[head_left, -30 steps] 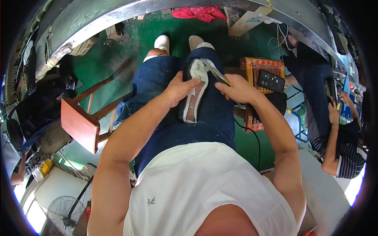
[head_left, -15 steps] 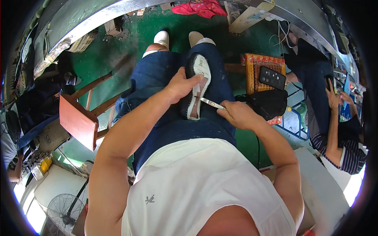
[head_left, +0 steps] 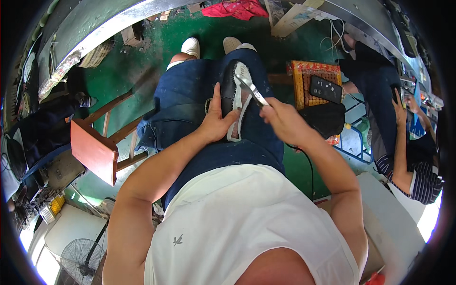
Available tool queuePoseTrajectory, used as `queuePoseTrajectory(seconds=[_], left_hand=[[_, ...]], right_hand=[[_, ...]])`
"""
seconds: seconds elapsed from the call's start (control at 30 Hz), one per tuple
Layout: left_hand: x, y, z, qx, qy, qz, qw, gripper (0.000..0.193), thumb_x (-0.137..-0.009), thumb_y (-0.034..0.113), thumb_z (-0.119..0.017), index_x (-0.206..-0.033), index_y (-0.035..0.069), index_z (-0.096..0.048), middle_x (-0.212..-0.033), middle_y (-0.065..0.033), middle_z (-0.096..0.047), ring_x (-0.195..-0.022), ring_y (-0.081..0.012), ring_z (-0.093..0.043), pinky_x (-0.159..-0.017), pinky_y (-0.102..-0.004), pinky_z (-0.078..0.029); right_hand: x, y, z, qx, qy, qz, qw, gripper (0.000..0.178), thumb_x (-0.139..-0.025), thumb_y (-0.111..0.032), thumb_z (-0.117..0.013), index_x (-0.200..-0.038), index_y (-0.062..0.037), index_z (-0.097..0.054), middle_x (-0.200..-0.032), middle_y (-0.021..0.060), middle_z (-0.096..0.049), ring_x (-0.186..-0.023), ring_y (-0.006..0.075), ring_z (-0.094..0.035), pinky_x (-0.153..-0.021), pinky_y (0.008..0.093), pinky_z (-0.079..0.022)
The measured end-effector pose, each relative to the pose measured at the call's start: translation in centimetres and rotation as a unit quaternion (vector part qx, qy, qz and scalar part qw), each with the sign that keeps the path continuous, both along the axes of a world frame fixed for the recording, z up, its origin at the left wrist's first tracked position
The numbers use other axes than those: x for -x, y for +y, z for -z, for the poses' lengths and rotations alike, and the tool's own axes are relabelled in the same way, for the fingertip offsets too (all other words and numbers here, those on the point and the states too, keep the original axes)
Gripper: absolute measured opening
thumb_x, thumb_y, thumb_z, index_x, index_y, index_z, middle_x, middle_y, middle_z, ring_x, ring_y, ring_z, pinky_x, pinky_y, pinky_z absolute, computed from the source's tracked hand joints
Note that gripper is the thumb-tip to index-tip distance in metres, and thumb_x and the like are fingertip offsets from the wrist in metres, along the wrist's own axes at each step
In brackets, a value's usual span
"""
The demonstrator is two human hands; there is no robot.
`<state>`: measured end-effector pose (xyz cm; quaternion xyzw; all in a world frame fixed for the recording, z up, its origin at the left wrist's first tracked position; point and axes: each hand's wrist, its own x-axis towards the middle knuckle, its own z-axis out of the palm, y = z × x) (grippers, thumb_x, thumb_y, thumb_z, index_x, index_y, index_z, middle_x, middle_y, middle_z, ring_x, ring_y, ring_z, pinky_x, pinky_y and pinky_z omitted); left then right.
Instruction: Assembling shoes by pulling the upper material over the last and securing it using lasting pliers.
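The shoe (head_left: 230, 95) lies sole side up on your right thigh, over the blue jeans (head_left: 183, 90). Its long axis runs nearly in line with that thigh, from near your lap out toward the knee, the far end leaning slightly to your right. The broader, rounded end points away from you; the narrower end points back toward your belly. The pale underside faces up, and the black side of the upper shows along the left.

Your left hand (head_left: 217, 124) is at the near half of the shoe, on its left. The thumb lies across the underside, while the index finger stretches forward beside the left edge, leaving a wide gap between the two. The other fingers are mostly hidden, so you cannot tell whether they close beneath the shoe.

Your right hand (head_left: 285, 121) is on the other side, fingers wrapped closely around the handle of a metal hand tool (head_left: 253, 91). The tool slants forward and left, its head over the far half of the underside; whether it touches cannot be told.

To your right, a dark phone (head_left: 325, 89) rests on an orange-and-red stool (head_left: 300, 88), near a black bag (head_left: 323, 118).
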<state>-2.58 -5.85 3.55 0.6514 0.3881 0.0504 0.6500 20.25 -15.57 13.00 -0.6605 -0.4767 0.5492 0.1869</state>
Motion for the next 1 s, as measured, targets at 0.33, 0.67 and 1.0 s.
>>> queuePoseTrajectory(seconds=[0.33, 0.67, 1.0], left_hand=[[2.1, 1.5, -2.1, 0.101, 0.052, 0.155, 0.981, 0.144, -0.079, 0.027, -0.083, -0.143, 0.004, 0.044, -0.159, -0.0369, -0.016, -0.151, -0.0364, -0.025, -0.121, -0.0329, -0.024], [3.2, 3.9, -0.4, 0.243, -0.141, -0.027, 0.959, 0.122, -0.078, 0.004, -0.079, -0.161, 0.006, 0.011, -0.158, -0.0176, -0.034, -0.144, -0.0253, -0.038, -0.116, -0.0357, -0.033], [1.6, 17.3, -18.6, 0.185, -0.315, -0.102, 0.925, 0.1, -0.081, 0.029, -0.08, -0.159, 0.005, -0.021, -0.136, -0.0208, -0.056, -0.119, -0.0324, -0.063, -0.089, -0.0516, -0.059]], right_hand=[[2.0, -0.1, 2.2, -0.077, -0.18, -0.147, 0.97, 0.037, -0.104, -0.035, -0.048, -0.1, 0.0011, -0.058, -0.092, 0.0256, -0.068, -0.087, 0.0455, -0.065, -0.078, 0.0533, -0.05], [1.0, -3.2, 5.3, -0.038, 0.066, 0.051, 0.996, 0.037, -0.108, -0.03, -0.041, -0.096, 0.0007, -0.057, -0.081, 0.0136, -0.066, -0.071, 0.0231, -0.067, -0.068, 0.0363, -0.052], [-0.3, -2.3, 7.3, 0.028, 0.144, 0.067, 0.987, 0.043, -0.11, -0.033, -0.037, -0.104, 0.003, -0.06, -0.083, 0.0099, -0.069, -0.069, 0.0165, -0.068, -0.065, 0.0324, -0.053]])
